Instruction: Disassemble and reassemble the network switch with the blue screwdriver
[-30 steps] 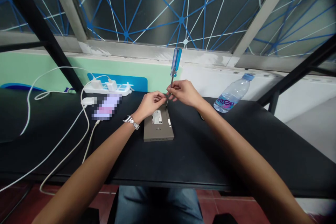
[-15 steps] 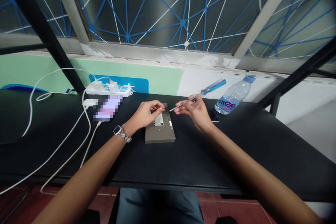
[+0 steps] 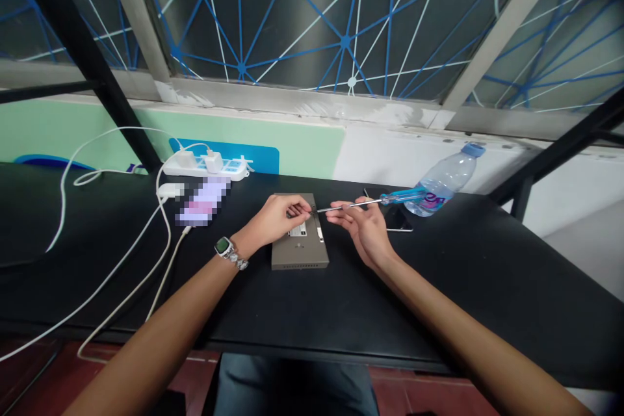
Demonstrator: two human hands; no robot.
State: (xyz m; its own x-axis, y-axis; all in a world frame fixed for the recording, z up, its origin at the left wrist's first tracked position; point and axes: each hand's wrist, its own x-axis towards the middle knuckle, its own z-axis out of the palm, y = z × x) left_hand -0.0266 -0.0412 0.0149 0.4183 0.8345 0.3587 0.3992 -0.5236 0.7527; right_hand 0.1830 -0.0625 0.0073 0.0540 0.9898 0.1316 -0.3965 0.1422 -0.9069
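Observation:
A small grey metal box lies flat on the black desk. My left hand rests on its top with the fingertips pinched together at the tip of a screwdriver; what they pinch is too small to make out. My right hand holds the blue-handled screwdriver by its metal shaft, nearly level, with the handle pointing right toward a bottle. A watch sits on my left wrist.
A clear plastic water bottle lies on its side at the back right, with a dark phone beside it. A white power strip with chargers and trailing white cables occupies the back left. A blurred pink object lies nearby.
The screwdriver has swung from upright on the box to nearly level, its handle now lying toward the bottle. My right hand has dropped lower and to the right. My left hand stays on the box.

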